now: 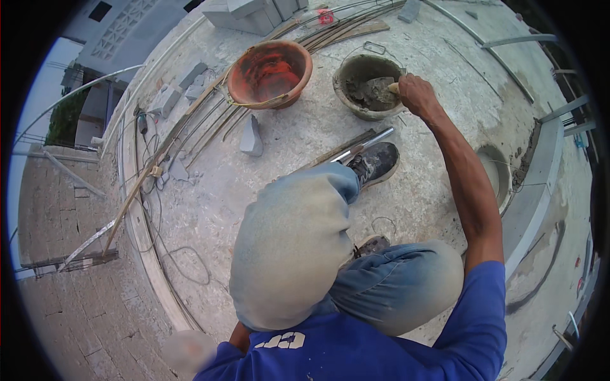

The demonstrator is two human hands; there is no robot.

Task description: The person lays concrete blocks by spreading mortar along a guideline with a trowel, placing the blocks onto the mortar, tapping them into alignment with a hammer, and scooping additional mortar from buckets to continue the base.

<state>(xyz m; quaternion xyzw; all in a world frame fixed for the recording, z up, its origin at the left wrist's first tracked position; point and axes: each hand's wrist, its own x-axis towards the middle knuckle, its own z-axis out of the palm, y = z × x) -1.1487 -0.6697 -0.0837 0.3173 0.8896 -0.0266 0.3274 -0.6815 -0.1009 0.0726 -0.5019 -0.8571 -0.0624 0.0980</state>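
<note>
My right hand (416, 95) is closed around the light handle of a trowel (380, 90). The trowel's grey blade rests in wet mortar inside a bucket (348, 103) with a wire handle, ahead of me and right of centre. My right arm is stretched out toward it. Only a bit of my left arm (240, 336) shows, beside my bent left knee; the left hand itself is out of sight. To the left of the mortar bucket stands an orange-brown tub (307, 75), its inside stained reddish.
A grey block piece (251, 136) and a metal tube (362, 146) lie near my shoe. Long rods and wood strips (203, 120) run past the tub. Grey blocks (254, 19) are stacked at the back. Another bucket (507, 181) stands right. The slab edge is left, with cables (190, 251).
</note>
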